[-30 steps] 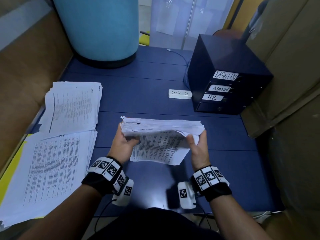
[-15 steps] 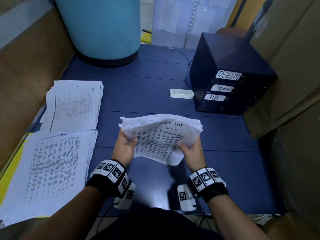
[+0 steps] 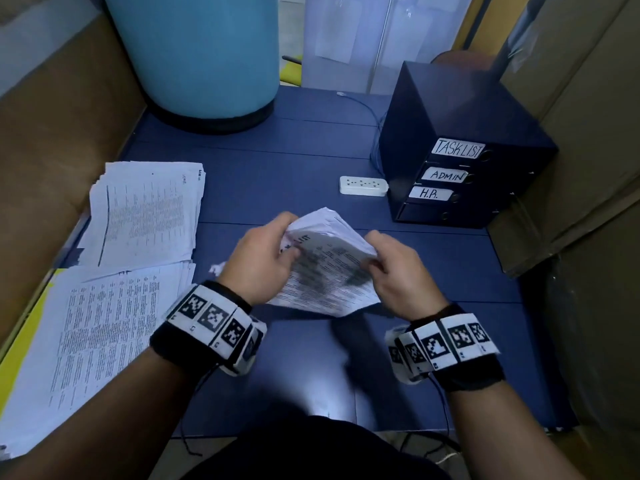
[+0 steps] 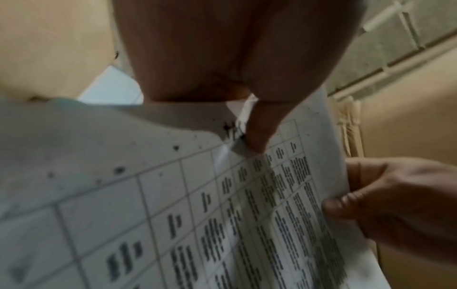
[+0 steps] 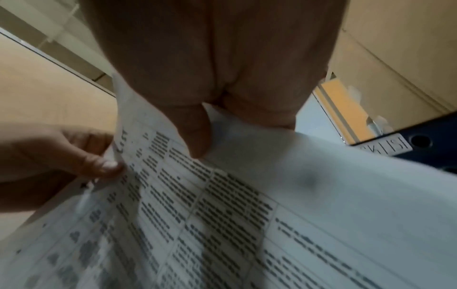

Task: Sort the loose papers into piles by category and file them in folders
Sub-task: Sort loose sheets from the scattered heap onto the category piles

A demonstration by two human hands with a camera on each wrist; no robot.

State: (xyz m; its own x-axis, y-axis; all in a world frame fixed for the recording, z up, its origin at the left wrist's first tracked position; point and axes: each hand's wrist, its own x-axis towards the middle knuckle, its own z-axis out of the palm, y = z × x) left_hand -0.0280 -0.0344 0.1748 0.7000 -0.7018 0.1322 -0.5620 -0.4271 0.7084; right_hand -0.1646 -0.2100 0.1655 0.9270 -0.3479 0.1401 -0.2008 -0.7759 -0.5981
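Paper stack (image 3: 325, 268) now tipped upright

On the worktop (image 3: 311, 161), two paper piles (image 3: 145, 216) lie along the left edge, one behind the other. A drum (image 3: 204, 53) stands at the far left corner, a drawer cabinet (image 3: 460, 143) at the right edge, a power strip (image 3: 363, 186) just left of it. Above the middle, both hands hold a paper stack (image 3: 325, 268), left hand (image 3: 259, 261) on its left side, right hand (image 3: 398, 271) on its right.

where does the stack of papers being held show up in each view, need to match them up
Head: held stack of papers at centre, between left hand and right hand.
Left wrist: fills the lower half.
Right wrist: fills the lower half.
Shared landmark: the printed table grid on the top sheet.
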